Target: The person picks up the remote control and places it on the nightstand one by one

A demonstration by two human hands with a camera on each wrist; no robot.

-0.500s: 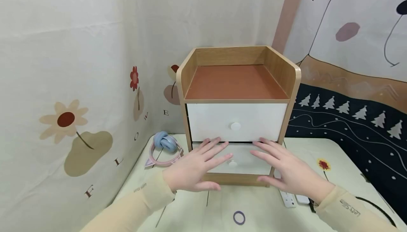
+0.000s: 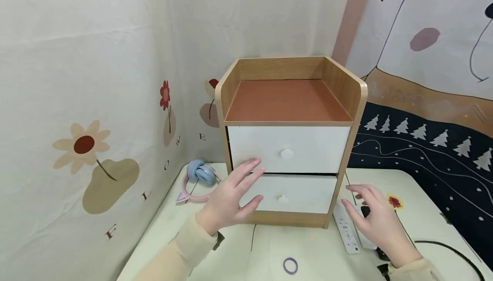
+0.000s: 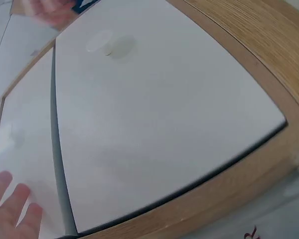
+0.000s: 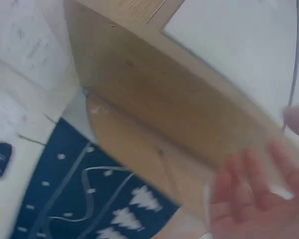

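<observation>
A small wooden cabinet (image 2: 294,219) with an open top shelf (image 2: 289,101) stands on the table. Its white upper drawer (image 2: 258,144) and white lower drawer (image 2: 308,191) are both pushed in, each with a round white knob; a thin dark gap runs between them. My left hand (image 2: 231,197) hovers before the left side of the drawers, fingers spread and loosely bent, holding nothing. Past the cabinet's right side my right hand (image 2: 375,221) hangs above a white power strip (image 2: 346,229), fingers relaxed. In the right wrist view its fingers (image 4: 254,184) are blurred near the cabinet's side panel (image 4: 154,94).
A pink headband with a blue knotted piece (image 2: 202,173) lies left of the cabinet. Near the front is a purple ring (image 2: 290,266). A black cable (image 2: 450,243) runs along the right. Printed cloth (image 2: 115,67) hangs behind and at the left.
My right hand has moved right, away from the lower drawer to beyond the cabinet's side. The left hand has shifted slightly left and up. Both drawers look the same.
</observation>
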